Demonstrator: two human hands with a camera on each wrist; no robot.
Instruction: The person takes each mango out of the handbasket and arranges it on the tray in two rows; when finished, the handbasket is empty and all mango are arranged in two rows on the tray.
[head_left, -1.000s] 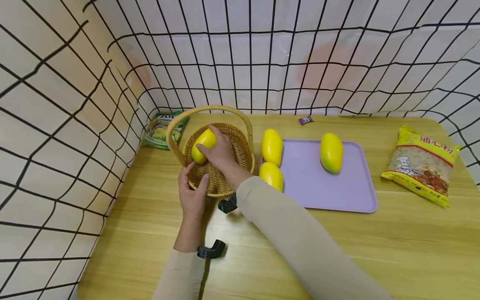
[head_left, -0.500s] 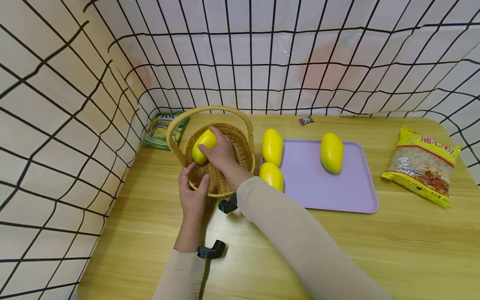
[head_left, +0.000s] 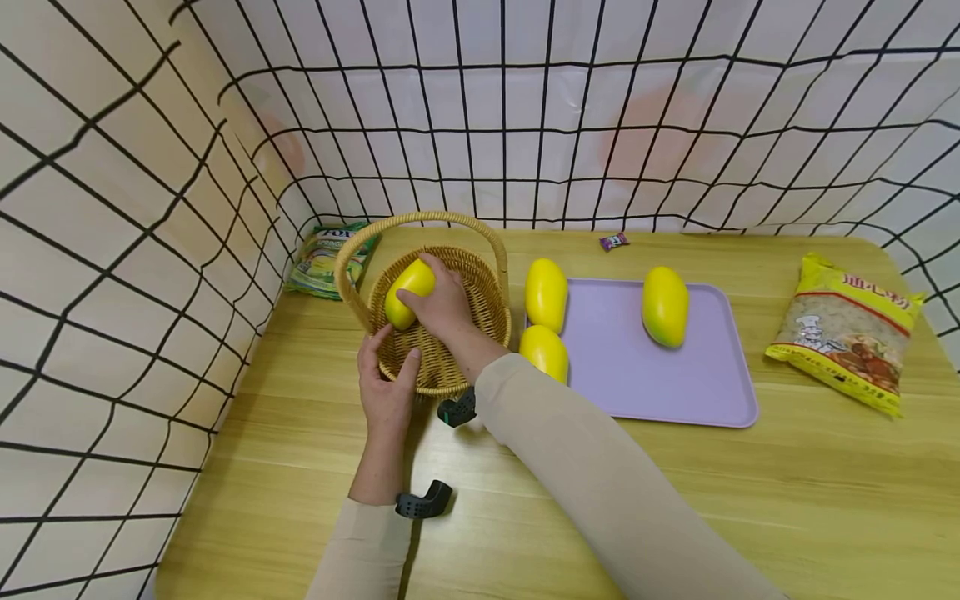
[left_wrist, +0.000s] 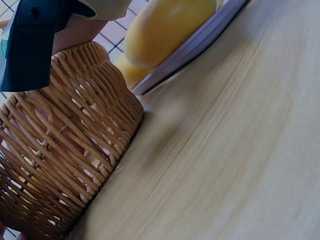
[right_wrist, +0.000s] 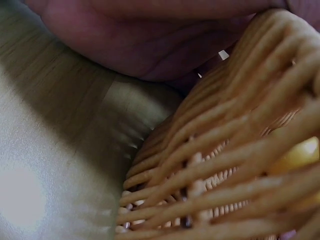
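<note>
In the head view a wicker basket (head_left: 431, 354) with an arched handle stands on the table, left of the tray. Inside it lies a yellow mango (head_left: 406, 302), gripped by my right hand (head_left: 444, 304), which reaches in under the handle. My left hand (head_left: 386, 392) holds the basket's near-left rim, its thumb over the edge. Through the left wrist view the woven side of the basket (left_wrist: 70, 135) fills the left. The right wrist view has the left hand (right_wrist: 145, 40) against the outer weave, and a bit of yellow mango (right_wrist: 300, 154) shows through.
Two mangoes (head_left: 546, 296) sit along the left edge of a purple tray (head_left: 645, 387); another mango (head_left: 664, 307) lies on it. A green packet (head_left: 326, 260) is behind the basket, a yellow food bag (head_left: 847, 333) far right, a small candy (head_left: 613, 241) at the back. Black wire mesh (head_left: 502, 125) encloses the table.
</note>
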